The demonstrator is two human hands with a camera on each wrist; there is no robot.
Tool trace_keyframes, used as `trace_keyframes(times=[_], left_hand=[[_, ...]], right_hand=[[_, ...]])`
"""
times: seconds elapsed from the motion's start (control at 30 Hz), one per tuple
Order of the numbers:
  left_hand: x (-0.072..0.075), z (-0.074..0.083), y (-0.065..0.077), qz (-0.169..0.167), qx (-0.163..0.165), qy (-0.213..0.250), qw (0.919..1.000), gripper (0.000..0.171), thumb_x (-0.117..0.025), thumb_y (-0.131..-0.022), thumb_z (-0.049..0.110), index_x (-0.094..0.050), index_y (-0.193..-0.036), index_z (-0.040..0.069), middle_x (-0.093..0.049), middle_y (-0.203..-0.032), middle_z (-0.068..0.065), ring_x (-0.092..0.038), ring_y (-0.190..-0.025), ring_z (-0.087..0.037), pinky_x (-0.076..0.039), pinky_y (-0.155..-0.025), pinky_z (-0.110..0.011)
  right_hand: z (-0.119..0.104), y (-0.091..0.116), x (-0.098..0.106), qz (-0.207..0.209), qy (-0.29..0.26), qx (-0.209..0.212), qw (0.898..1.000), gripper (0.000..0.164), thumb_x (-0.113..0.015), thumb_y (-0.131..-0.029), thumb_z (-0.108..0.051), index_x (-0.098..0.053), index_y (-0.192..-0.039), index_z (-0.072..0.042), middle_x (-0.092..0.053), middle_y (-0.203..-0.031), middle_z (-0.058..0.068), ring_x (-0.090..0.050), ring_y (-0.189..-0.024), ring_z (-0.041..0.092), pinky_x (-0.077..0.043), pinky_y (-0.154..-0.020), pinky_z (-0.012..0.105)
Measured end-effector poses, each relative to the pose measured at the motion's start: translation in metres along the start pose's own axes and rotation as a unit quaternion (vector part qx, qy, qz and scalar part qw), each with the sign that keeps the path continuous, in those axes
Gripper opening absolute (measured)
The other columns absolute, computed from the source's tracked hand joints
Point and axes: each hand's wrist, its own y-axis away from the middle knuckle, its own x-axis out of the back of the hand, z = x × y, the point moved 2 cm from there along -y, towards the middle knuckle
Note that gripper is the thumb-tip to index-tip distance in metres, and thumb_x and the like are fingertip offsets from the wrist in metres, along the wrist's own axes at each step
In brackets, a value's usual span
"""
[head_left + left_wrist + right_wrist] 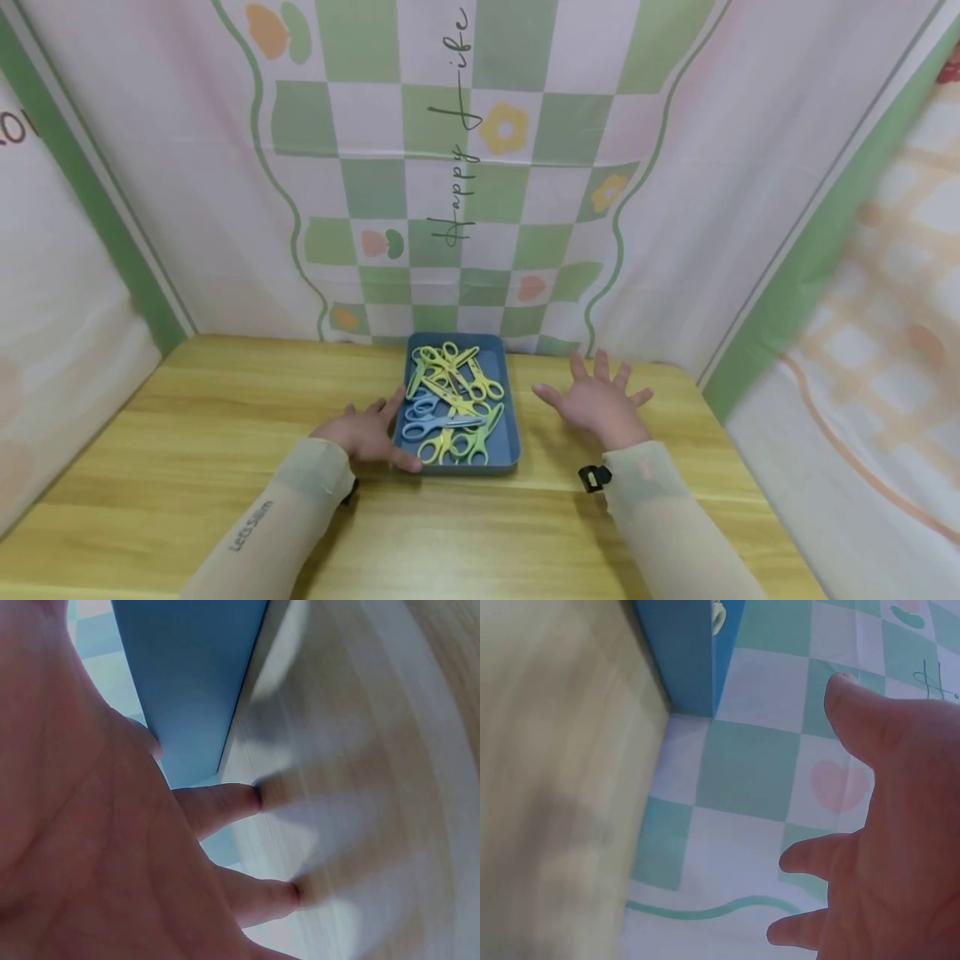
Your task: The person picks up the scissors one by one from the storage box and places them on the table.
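"Touching the blue tray (513, 437), is that left hand (366, 433)?"

"Yes, it lies along the tray's left side, fingers spread and fairly straight, its thumb at the near left corner. Two fingertips reach down close to the wooden table (187, 467); whether they touch it, I can't tell."

"And the right hand (602, 404)?"

"Spread too, thumb and fingers fanned out, to the right of the tray and apart from it. A black buckle (595, 477) sits at that wrist, by the end of the pale sleeve (667, 517)."

"Where does the tray stand?"

"On the table, about midway between left and right, at the far edge by the checked cloth (510, 50), the one lettered 'Happy Life'."

"What lies in it?"

"A jumble of scissors. Yellow scissors (486, 383) overlap across the far part and the middle, with more at the near end. Blue scissors (438, 423) lie on the left, nearer the person. Green scissors (491, 425) show at the near right and the far left."
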Motion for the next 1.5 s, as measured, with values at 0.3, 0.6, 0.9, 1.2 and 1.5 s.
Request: trace_keyframes(times=[0.3, 0.6, 0.9, 1.2, 1.5], left_hand=[[-0.002, -0.001, 0.0, -0.001, 0.001, -0.001, 1.0, 0.131, -0.08, -0.065, 0.071, -0.004, -0.162, 0.027, -0.016, -0.163, -0.017, -0.008, -0.138, -0.063, -0.015, -0.099, -0.081], [-0.002, -0.001, 0.001, -0.001, 0.0, 0.006, 1.0, 0.13, -0.08, -0.065, 0.071, -0.004, -0.162, 0.028, -0.015, -0.163, -0.017, -0.007, -0.138, -0.063, -0.014, -0.098, -0.081], [-0.001, -0.001, 0.0, -0.002, 0.0, 0.004, 1.0, 0.133, -0.08, -0.062, 0.073, -0.004, -0.162, 0.027, -0.016, -0.163, -0.018, -0.008, -0.138, -0.063, -0.015, -0.099, -0.081], [0.0, -0.003, -0.002, -0.008, 0.003, -0.002, 1.0, 0.133, -0.078, -0.063, 0.075, -0.003, -0.162, 0.028, -0.015, -0.163, -0.018, -0.007, -0.138, -0.063, -0.016, -0.099, -0.081], [0.001, -0.001, -0.001, -0.01, 0.006, 0.0, 0.9999, 0.129, -0.077, -0.065, 0.074, -0.002, -0.161, 0.03, -0.014, -0.164, -0.017, -0.006, -0.139, -0.062, -0.015, -0.099, -0.081]], right_hand=[[-0.016, -0.011, 0.011, 0.018, -0.004, 0.04, 0.999, 0.12, -0.03, -0.077, -0.093, -0.007, -0.161, -0.011, 0.012, -0.16, 0.029, 0.021, -0.138, 0.057, 0.012, -0.092, 0.084], [-0.04, -0.027, 0.02, -0.008, -0.048, 0.065, 0.997, 0.121, -0.037, -0.076, -0.093, -0.006, -0.162, -0.014, 0.017, -0.16, 0.026, 0.024, -0.137, 0.055, 0.009, -0.093, 0.083], [-0.059, -0.038, 0.02, -0.049, -0.077, 0.077, 0.993, 0.118, -0.044, -0.075, -0.091, -0.01, -0.162, -0.019, 0.01, -0.162, 0.023, 0.021, -0.137, 0.056, 0.008, -0.095, 0.082], [-0.068, -0.056, 0.004, -0.12, -0.148, 0.123, 0.974, 0.088, -0.051, -0.091, -0.071, -0.035, -0.156, -0.013, -0.026, -0.161, 0.013, -0.007, -0.149, 0.038, -0.013, -0.115, 0.059], [-0.073, -0.068, -0.01, -0.166, -0.139, 0.13, 0.967, 0.065, -0.053, -0.099, -0.054, -0.052, -0.145, -0.008, -0.038, -0.155, 0.016, -0.033, -0.141, 0.037, -0.026, -0.113, 0.054]])
